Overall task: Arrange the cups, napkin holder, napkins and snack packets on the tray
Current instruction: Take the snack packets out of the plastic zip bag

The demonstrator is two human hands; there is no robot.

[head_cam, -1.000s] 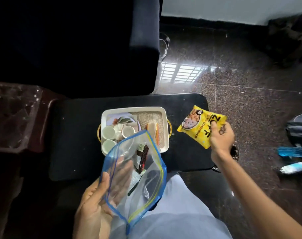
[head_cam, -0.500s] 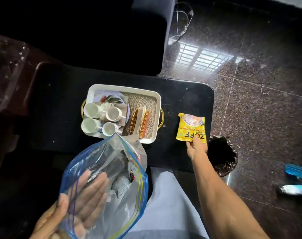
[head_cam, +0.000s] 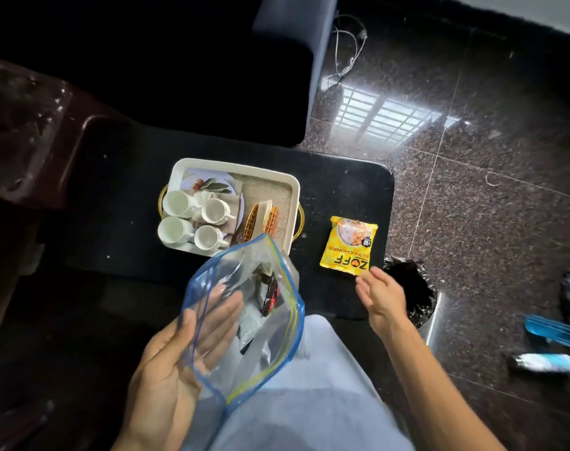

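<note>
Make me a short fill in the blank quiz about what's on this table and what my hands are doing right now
1. The number of white cups on the tray is ____.
2. The yellow snack packet lies on the black table, to the ____ of the tray.
3. The clear zip bag is held by the ____ hand.
4. The right hand is open and holds ____.

Missing words: four; right; left; nothing

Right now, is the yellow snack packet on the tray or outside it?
Outside. The yellow snack packet lies flat on the black table, right of the tray, apart from it.
</note>
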